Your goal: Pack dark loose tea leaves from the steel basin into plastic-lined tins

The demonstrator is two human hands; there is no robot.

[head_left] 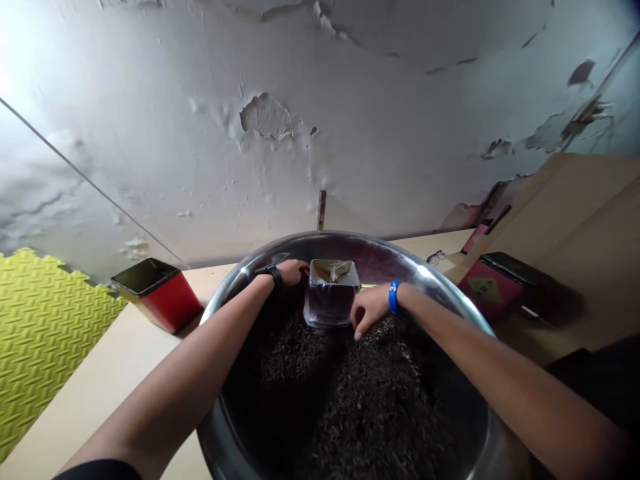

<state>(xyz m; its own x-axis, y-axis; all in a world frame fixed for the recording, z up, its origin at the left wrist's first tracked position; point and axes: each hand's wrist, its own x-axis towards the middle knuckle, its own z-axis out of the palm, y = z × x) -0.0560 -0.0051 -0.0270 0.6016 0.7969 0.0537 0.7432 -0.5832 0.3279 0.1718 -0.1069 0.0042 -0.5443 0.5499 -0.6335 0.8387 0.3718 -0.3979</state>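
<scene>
A large shiny metal bowl [465, 303] holds dark, loose leaf-like material [380, 407]. Near the bowl's far side, a small square container [330, 307] stands upright on the material, with crumpled clear film and something brownish in its open top. My left hand [293, 272], below a black wristband, is at the container's left; its fingers are partly hidden and what they do is unclear. On the right, my right hand [369, 312], with a blue wristband, is beside the container over the dark material. Its fingers curl down with thumb and fingertips close together; whether anything is between them is too small to tell.
An open red tin [175, 303] stands on the pale table [125, 367] left of the bowl. To the right are a dark pink tin [483, 287], glasses [436, 257] and a cardboard box [575, 233]. Behind rises a peeling wall [300, 167]; yellow foam matting [45, 333] lies at far left.
</scene>
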